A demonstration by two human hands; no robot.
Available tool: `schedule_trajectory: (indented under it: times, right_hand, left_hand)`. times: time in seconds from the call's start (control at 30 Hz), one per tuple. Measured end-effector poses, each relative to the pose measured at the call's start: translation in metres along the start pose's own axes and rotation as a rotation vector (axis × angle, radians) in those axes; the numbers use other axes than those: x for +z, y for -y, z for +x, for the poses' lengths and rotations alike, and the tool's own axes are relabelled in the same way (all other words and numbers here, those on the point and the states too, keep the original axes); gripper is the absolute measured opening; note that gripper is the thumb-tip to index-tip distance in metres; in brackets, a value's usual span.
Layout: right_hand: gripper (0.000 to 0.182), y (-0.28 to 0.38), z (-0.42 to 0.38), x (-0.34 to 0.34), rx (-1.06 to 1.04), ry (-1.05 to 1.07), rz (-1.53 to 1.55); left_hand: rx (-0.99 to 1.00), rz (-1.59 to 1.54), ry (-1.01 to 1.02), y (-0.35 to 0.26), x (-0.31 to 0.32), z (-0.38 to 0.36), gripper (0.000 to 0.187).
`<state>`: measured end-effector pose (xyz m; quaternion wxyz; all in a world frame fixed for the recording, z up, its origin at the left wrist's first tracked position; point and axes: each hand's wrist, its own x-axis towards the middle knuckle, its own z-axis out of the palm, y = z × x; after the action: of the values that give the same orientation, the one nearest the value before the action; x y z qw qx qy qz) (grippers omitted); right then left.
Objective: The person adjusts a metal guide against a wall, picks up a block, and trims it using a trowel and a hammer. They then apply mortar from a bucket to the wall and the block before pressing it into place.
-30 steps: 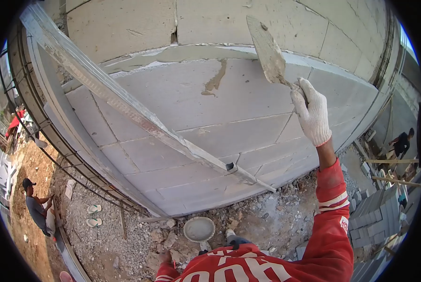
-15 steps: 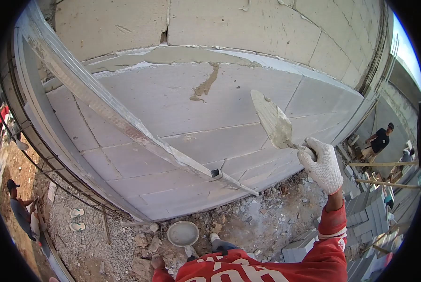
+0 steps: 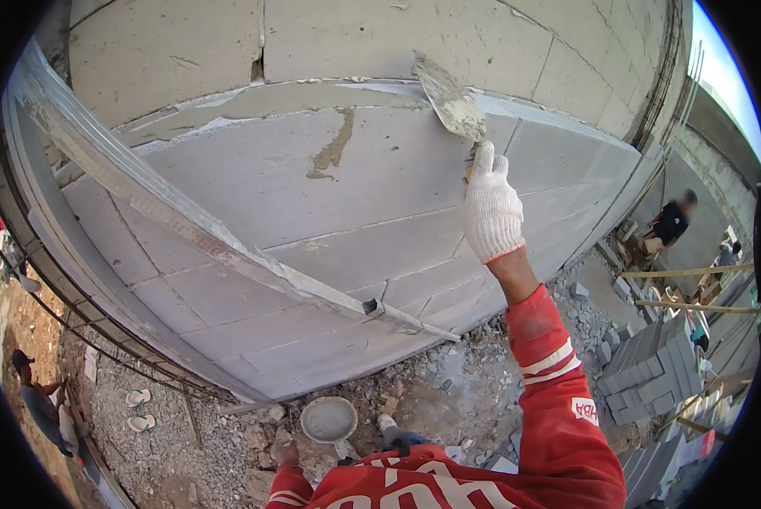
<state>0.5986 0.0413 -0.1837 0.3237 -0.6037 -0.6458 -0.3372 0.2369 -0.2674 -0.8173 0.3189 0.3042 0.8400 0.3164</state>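
Note:
My right hand [image 3: 491,204], in a white knit glove, is closed around the handle of a mortar-smeared trowel [image 3: 452,106]. The trowel's blade points up and overlaps the ledge of mortar [image 3: 291,100] between the lower light-grey blocks and the upper block wall [image 3: 380,42]. A wet mortar smear [image 3: 334,146] runs down the lower block wall [image 3: 329,199] to the left. Low in the view, my bare left hand [image 3: 285,448] hangs near a round bucket [image 3: 305,422] of grey mortar; its fingers are hidden.
A long metal straightedge [image 3: 185,208] slants across the wall from upper left. Rubble and gravel cover the ground, with a pair of sandals [image 3: 140,397] on it. Stacked grey blocks [image 3: 656,365] stand right. One person [image 3: 671,222] is at far right, another [image 3: 41,407] at left.
My right hand has moved up and left with the trowel, bringing the blade from in front of the lower blocks to the mortar ledge. My view has shifted slightly.

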Motion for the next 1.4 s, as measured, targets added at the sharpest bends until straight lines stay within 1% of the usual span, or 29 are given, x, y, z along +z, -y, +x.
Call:
schedule_trajectory:
  times: [0.07, 0.1, 0.17, 0.2, 0.27, 0.3, 0.4, 0.43, 0.47, 0.53, 0.57, 0.6, 0.63, 0.67, 0.7, 0.73, 0.77, 0.8, 0.87, 0.93, 1.0, 1.07, 1.1, 1.13, 1.2, 1.23, 1.3, 1.33, 1.4]
  right_hand:
    - [0.041, 0.009, -0.006, -0.002, 0.141, 0.190, 0.110]
    - [0.043, 0.010, -0.008, -0.005, 0.142, 0.201, 0.121]
    - [0.044, 0.004, -0.027, -0.004, 0.140, 0.218, 0.121]
    - [0.046, 0.000, -0.037, -0.005, 0.126, 0.218, 0.117]
    - [0.046, -0.007, -0.069, -0.016, 0.139, 0.239, 0.110]
    - [0.046, -0.011, -0.084, -0.022, 0.145, 0.264, 0.101]
    - [0.052, -0.024, -0.103, -0.061, 0.096, 0.261, 0.176]
    - [0.051, -0.038, -0.107, -0.058, -0.014, 0.146, 0.285]
    - [0.051, -0.044, -0.102, -0.062, -0.012, 0.140, 0.280]
    - [0.041, -0.052, -0.078, -0.077, 0.123, 0.241, 0.508]
    - [0.035, -0.053, -0.061, -0.084, 0.216, 0.276, 0.758]
    - [0.037, -0.057, -0.041, -0.084, 0.286, 0.359, 0.968]
    - [0.040, -0.061, -0.023, -0.081, 0.355, 0.440, 1.181]
    - [0.040, -0.063, -0.007, -0.074, 0.365, 0.440, 1.179]
    - [0.041, -0.065, 0.008, -0.065, 0.384, 0.543, 1.329]
    - [0.043, -0.066, 0.013, -0.058, 0.399, 0.648, 1.481]
    - [0.043, -0.067, 0.010, -0.054, 0.398, 0.647, 1.487]
    - [0.043, -0.067, 0.008, -0.049, 0.406, 0.698, 1.487]
    - [0.043, -0.071, -0.007, -0.044, 0.406, 0.746, 1.502]
    - [0.040, -0.088, -0.043, -0.049, 0.451, 0.861, 1.479]
    - [0.036, -0.088, -0.070, -0.069, 0.518, 0.801, 1.368]
    - [0.034, -0.085, -0.064, -0.093, 0.563, 0.746, 1.249]
    - [0.031, -0.081, -0.057, -0.107, 0.421, 0.692, 0.993]
    - [0.030, -0.077, -0.051, -0.122, 0.284, 0.631, 0.741]
    - [0.027, -0.070, -0.020, -0.140, 0.097, 0.539, 0.565]
    - [0.027, -0.070, -0.004, -0.142, -0.043, 0.461, 0.467]
    - [0.031, -0.066, 0.033, -0.143, -0.243, 0.432, 0.325]
    - [0.031, -0.069, 0.048, -0.137, -0.244, 0.443, 0.323]
    - [0.037, -0.072, 0.070, -0.127, -0.241, 0.554, 0.251]
  left_hand:
    - [-0.002, 0.105, 0.001, 0.024, 0.007, -0.013, 0.038]
    - [-0.004, 0.114, 0.000, 0.033, 0.008, -0.017, 0.038]
    - [-0.294, 0.084, 0.040, 0.052, 0.013, -0.020, 0.032]
    - [-0.292, 0.090, 0.038, 0.078, 0.012, -0.026, 0.032]
    - [-0.253, -0.076, -0.088, 0.072, 0.013, -0.025, 0.027]
    - [-0.259, -0.260, -0.067, 0.077, 0.007, -0.030, 0.027]
    - [-0.231, -0.265, -0.145, 0.095, 0.005, -0.038, 0.014]
    - [-0.340, -0.195, -0.093, 0.096, -0.002, -0.039, 0.024]
    - [-0.333, -0.197, -0.090, 0.097, -0.004, -0.039, 0.024]
    - [-0.255, -0.039, -0.025, 0.099, -0.009, -0.042, 0.025]
    - [-0.358, -0.218, 0.002, 0.099, -0.014, -0.036, 0.027]
    - [-0.354, -0.207, 0.008, 0.095, -0.017, -0.030, 0.027]
    - [-0.219, 0.012, 0.004, 0.089, -0.020, -0.025, 0.028]
    - [-0.083, 0.226, 0.000, 0.085, -0.022, -0.025, 0.029]
    - [-0.167, 0.165, 0.020, 0.088, -0.017, -0.012, 0.031]
    - [-0.169, 0.169, 0.019, 0.086, -0.019, -0.012, 0.031]
    - [-0.090, 0.165, 0.073, 0.082, -0.019, -0.006, 0.030]
    - [-0.009, 0.158, 0.120, 0.072, -0.021, 0.005, 0.029]
    - [-0.023, 0.135, 0.017, 0.060, -0.014, 0.005, 0.027]
    - [0.129, 0.234, -0.319, 0.059, -0.002, 0.004, 0.028]
    - [0.159, 0.162, -0.301, 0.062, 0.001, -0.001, 0.027]
    - [0.046, -0.029, -0.225, 0.065, 0.009, -0.002, 0.024]
    - [-0.259, -0.170, -0.075, 0.068, 0.009, -0.001, 0.033]
    - [-0.267, -0.173, -0.076, 0.066, 0.012, 0.002, 0.033]
    - [-0.310, -0.051, -0.050, 0.070, 0.009, 0.003, 0.035]
    - [-0.149, 0.051, -0.057, 0.064, 0.003, 0.001, 0.035]
    - [-0.100, 0.132, -0.037, 0.038, -0.009, 0.003, 0.035]
    - [-0.107, 0.135, -0.031, 0.048, -0.005, 0.006, 0.035]
    - [0.097, 0.084, 0.017, 0.056, 0.002, 0.035, 0.036]
